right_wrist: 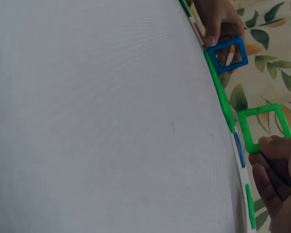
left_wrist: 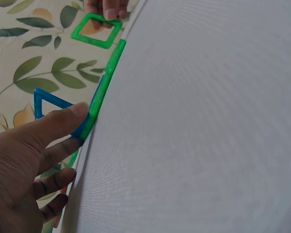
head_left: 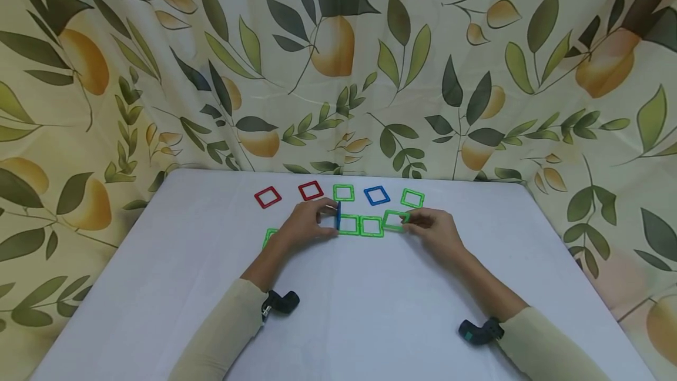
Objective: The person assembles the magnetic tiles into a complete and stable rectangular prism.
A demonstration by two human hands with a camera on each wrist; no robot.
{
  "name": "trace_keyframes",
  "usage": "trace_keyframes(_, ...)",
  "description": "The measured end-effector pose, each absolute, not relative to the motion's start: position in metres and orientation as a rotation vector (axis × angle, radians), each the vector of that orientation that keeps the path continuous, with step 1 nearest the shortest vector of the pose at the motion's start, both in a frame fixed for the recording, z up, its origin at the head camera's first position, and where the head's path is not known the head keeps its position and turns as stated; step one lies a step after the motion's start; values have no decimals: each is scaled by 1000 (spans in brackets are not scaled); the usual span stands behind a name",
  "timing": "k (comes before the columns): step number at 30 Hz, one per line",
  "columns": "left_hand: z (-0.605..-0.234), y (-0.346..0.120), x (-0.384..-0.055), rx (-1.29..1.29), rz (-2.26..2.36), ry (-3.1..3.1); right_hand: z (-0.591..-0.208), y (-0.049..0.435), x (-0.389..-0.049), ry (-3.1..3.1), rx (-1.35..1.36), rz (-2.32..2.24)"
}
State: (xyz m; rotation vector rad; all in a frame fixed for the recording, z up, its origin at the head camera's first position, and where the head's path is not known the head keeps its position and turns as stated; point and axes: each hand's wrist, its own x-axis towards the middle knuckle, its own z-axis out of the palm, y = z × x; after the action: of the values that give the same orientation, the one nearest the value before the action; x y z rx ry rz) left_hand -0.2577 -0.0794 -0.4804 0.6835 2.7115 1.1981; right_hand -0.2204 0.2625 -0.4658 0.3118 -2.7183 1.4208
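Note:
My left hand (head_left: 304,222) pinches a blue square magnetic tile (head_left: 338,216) between thumb and fingers. This open-centred tile stands upright on its edge, at the left end of two green square tiles (head_left: 372,236) lying flat side by side. With thumb and fingertips, my right hand (head_left: 436,231) grips another green square tile (head_left: 385,220) by its right side. In the right wrist view that green tile (right_wrist: 245,131) is raised and tilted above the white surface. Its left edge overlaps the right end of the flat pair in the head view.
Behind the hands lies a loose row: two red tiles (head_left: 267,189), a green tile (head_left: 344,186), a blue tile (head_left: 376,187) and a green tile (head_left: 412,192). Another green tile (head_left: 268,234) is partly hidden by the left forearm. A patterned curtain (head_left: 338,104) hangs behind the white table (head_left: 359,310).

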Motion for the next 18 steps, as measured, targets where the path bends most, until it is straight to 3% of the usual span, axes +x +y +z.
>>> trace_keyframes(18, -478, -78, -256, 693, 1162, 2739, -466, 233, -218, -2698, 408, 1470)
